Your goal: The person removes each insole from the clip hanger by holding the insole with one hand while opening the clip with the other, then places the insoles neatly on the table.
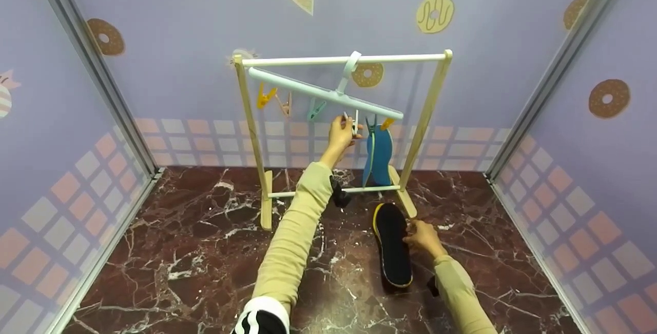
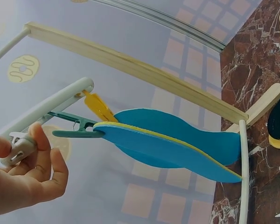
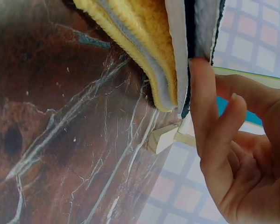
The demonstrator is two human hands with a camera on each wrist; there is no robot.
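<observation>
My left hand [image 1: 340,134] pinches a white clothespin [image 2: 21,149] beneath the lower right half of a white hanger [image 1: 308,86], which tilts down to the right. Beside that hand, a dark green clothespin [image 2: 79,126] and a yellow clothespin [image 2: 99,107] hold two blue insoles [image 2: 177,144] that hang down. Below, my right hand [image 1: 423,236] pinches the right edge of black insoles [image 1: 394,244]. The right wrist view shows them as several layers, with a yellow fleecy insole [image 3: 135,42] alongside.
A wooden rack [image 1: 428,113] with white bars carries the hanger. Yellow [image 1: 265,97], pink [image 1: 285,105] and light green [image 1: 317,111] clothespins hang from its left part. Patterned walls [image 1: 564,118] enclose the dark red marbled surface [image 1: 205,262].
</observation>
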